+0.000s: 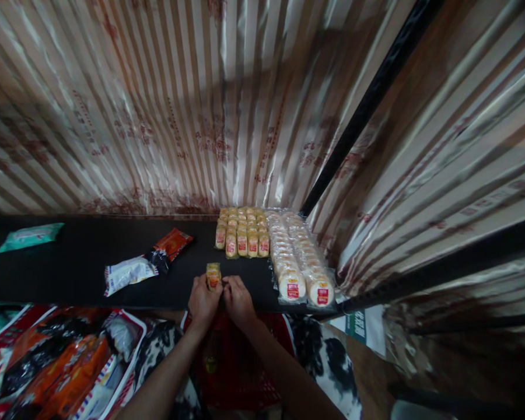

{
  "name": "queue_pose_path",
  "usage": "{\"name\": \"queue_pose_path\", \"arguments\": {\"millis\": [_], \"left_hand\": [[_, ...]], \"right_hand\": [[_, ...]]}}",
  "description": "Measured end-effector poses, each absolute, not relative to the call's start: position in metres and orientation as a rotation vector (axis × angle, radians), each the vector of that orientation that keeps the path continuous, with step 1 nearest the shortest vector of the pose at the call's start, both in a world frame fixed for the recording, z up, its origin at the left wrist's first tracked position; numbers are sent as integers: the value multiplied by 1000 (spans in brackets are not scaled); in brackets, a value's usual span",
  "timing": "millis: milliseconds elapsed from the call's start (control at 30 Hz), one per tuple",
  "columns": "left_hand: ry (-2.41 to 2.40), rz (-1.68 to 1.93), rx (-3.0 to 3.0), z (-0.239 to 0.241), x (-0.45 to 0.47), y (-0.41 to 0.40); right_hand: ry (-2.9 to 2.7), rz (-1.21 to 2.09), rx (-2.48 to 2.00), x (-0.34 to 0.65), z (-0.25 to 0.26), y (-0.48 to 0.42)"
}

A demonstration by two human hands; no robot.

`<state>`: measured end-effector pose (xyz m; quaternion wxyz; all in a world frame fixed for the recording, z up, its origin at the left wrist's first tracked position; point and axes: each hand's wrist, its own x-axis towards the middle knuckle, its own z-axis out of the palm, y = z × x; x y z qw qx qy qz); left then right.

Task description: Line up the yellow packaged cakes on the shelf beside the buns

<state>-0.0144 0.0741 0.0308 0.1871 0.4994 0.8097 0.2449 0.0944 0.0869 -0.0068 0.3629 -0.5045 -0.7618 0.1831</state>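
My left hand (202, 302) is closed around a small yellow-wrapped snack pack (213, 273) with a red label, held upright over the front edge of the black shelf (83, 239). My right hand (240, 302) is right beside it, its fingers curled together near the pack's lower right side. Whatever those fingers pinch is too small to make out. Beyond my hands, several matching yellow packs (242, 242) stand in tight rows. Two rows of clear-wrapped round white crackers (292, 286) lie to their right.
On the shelf's left lie a white packet (130, 274), an orange and black bag (170, 246) and a green packet (31, 236). A red basket (262, 391) is between my knees; another basket (135, 344) at left holds bags. A black post (345, 140) rises behind the crackers.
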Motion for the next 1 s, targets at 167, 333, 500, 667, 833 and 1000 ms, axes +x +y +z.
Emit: {"name": "queue_pose_path", "arguments": {"millis": [167, 333, 500, 667, 833, 1000], "left_hand": [[2295, 681, 1408, 29, -10, 85], [2295, 734, 1458, 26, -9, 90], [2288, 757, 1436, 28, -8, 98], [2282, 756, 1429, 30, -9, 111], [2295, 793, 1450, 33, -11, 131], [2303, 765, 1495, 38, -11, 151]], "right_hand": [[-2095, 209, -1373, 97, -4, 107], [-2260, 149, -1499, 97, 2, 127], [-2292, 60, -1544, 99, -6, 139], [-2265, -11, -1563, 98, -15, 140], [-2212, -51, -1554, 97, -16, 138], [-2202, -45, -1521, 98, -17, 137]]}}
